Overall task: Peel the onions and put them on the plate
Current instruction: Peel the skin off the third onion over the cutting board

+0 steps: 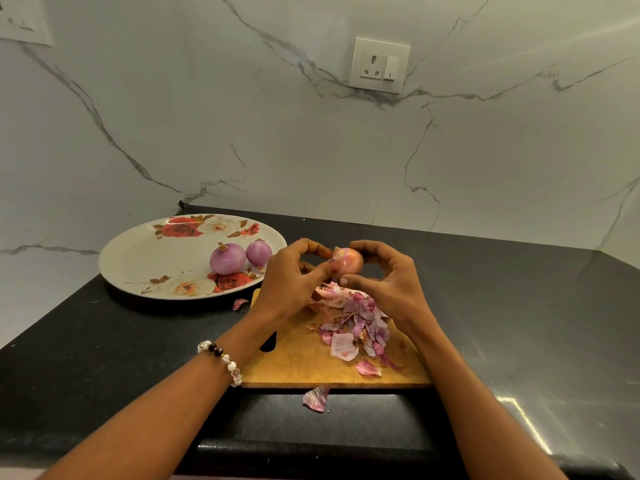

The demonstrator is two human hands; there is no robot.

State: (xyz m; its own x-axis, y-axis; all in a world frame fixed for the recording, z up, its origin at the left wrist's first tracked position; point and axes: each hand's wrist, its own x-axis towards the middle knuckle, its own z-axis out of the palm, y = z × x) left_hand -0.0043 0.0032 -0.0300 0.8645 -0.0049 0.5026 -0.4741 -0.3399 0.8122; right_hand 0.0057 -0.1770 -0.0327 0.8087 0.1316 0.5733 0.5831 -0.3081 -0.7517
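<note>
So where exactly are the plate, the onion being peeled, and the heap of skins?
plate [138,251]: head view, bare white part left of the onions.
onion being peeled [349,260]: head view, its exposed side.
heap of skins [360,317]: head view, middle of the heap.

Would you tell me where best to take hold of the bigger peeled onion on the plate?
Probably round the bigger onion's wide middle, coming from above. It sits stem-up on the plate, close beside the smaller onion, so front and back are its freest sides.

Head camera looks forward and down, close over the counter [519,323].
</note>
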